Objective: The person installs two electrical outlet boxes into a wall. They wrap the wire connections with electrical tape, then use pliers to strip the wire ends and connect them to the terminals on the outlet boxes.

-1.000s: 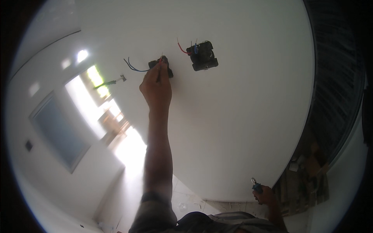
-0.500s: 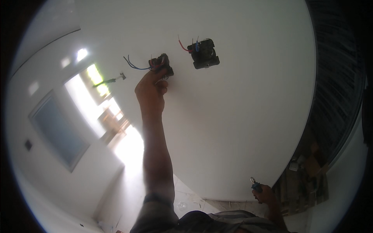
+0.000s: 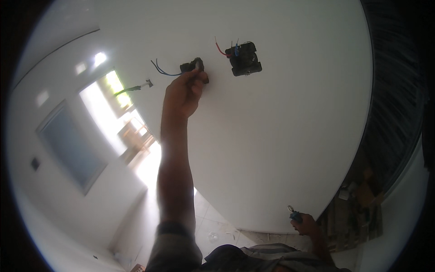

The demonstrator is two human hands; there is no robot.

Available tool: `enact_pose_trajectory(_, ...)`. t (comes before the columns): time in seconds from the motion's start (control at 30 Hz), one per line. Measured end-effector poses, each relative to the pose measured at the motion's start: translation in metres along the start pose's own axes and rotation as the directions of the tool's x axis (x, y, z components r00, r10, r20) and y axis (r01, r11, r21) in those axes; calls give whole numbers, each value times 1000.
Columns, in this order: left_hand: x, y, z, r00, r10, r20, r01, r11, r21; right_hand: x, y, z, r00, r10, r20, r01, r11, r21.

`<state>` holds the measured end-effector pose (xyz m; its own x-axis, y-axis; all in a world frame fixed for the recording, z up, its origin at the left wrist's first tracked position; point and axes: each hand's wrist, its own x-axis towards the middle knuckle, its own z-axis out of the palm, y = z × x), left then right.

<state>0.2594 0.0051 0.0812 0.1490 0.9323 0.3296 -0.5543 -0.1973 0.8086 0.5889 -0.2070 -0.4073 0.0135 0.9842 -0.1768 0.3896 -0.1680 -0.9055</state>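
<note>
While the left hand (image 3: 181, 93) is raised at the end of a straight, bare forearm, its fingertips (image 3: 195, 76) close around a small black fitting (image 3: 194, 68) that sits against the white ceiling (image 3: 294, 118). That fitting lies in the upper middle of the view, and the thumb and fingers pinch it from below; how firmly they grip cannot be told. From its left side 2 thin wires (image 3: 159, 69), one blue and one dark, curl out over the white surface.

Just to the right of the fitting, apart from the hand, a larger black mounting box (image 3: 244, 59) hangs at a tilt from the same ceiling, with a red wire (image 3: 220, 49) and a short blue one sticking out of its left top corner. Further left, well apart from the fitting, a green cable with a pale end (image 3: 135, 87) pokes out near a bright window (image 3: 106, 97).

Low on the right, near the person's body, the right hand (image 3: 307, 224) is curled shut on a small dark tool (image 3: 293, 214) whose metal tip points up; its exact kind is too small to tell. A striped shirt (image 3: 272, 258) fills the bottom edge, and a grey sleeve (image 3: 174, 247) covers the left upper arm. Beyond the arm, a white wall with a grey panel (image 3: 68, 145) runs down the left, and a tiled floor (image 3: 213, 226) shows below. Cluttered shelves (image 3: 362, 199) stand at the far right.
</note>
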Motion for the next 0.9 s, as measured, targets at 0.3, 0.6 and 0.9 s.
enact_pose_trajectory(0.3, 5, -5, 2, 996, 66, -65, -78, 976, -205, -11, -14, 2, 992, 123, 40, -122, 991, -47)
enact_pose_trajectory(0.6, 19, -1, 7, 999, 43, 22, -35, 958, -284, -2, -6, 2, 999, -28, 40, 30, 999, -41)
enact_pose_trajectory(0.9, -44, -2, 5, 911, 411, 21, -329, 696, 638, 2, 2, 21, 993, -25, 115, 40, 991, -124)
